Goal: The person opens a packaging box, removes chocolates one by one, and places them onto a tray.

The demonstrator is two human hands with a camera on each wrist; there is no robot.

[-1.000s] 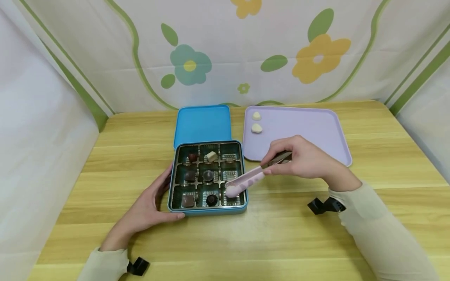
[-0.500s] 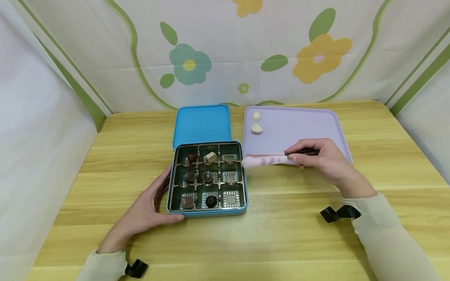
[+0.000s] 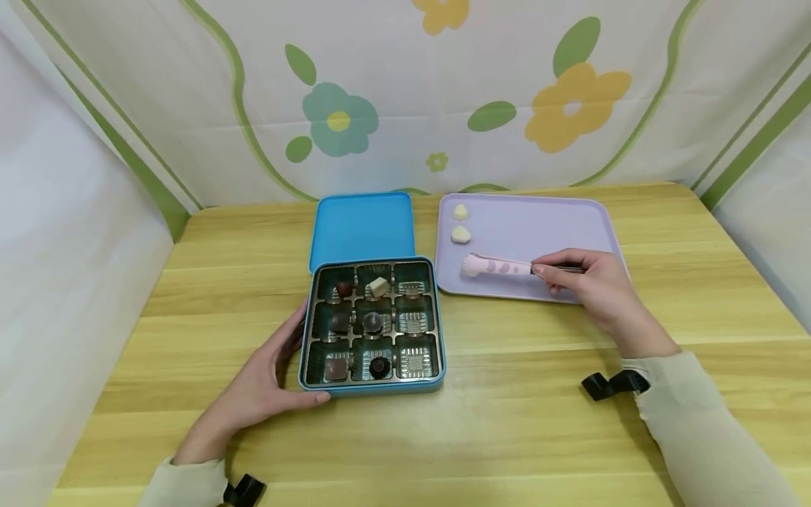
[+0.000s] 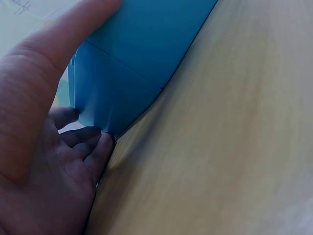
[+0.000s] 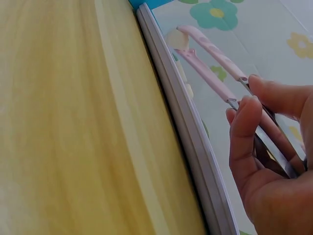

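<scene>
My left hand (image 3: 253, 387) grips the near left corner of a blue tin (image 3: 393, 386), thumb along its front wall. In the left wrist view the other fingertips touch the tin's side (image 4: 132, 54). Inside the tin, a gold divided insert holds brown chocolates (image 3: 336, 368) and a pale one (image 3: 379, 286) in its left and middle columns; the right column shows bare floors. My right hand (image 3: 592, 285) pinches pink-tipped metal tongs (image 3: 507, 267) over the lilac tray (image 3: 538, 222). A cream-coloured chocolate (image 5: 177, 40) sits between the tong tips in the right wrist view.
Two white chocolates (image 3: 460, 234) lie at the tray's left end. Behind the tin, a blue lid (image 3: 362, 229) lies on the wooden table (image 3: 494, 436). A flower-patterned cloth (image 3: 405, 84) hangs along the table's back edge.
The tongs have lifted out of the tin's near right compartment and moved right and back over the tray. The near right compartment now shows bare. My left hand stays at the tin.
</scene>
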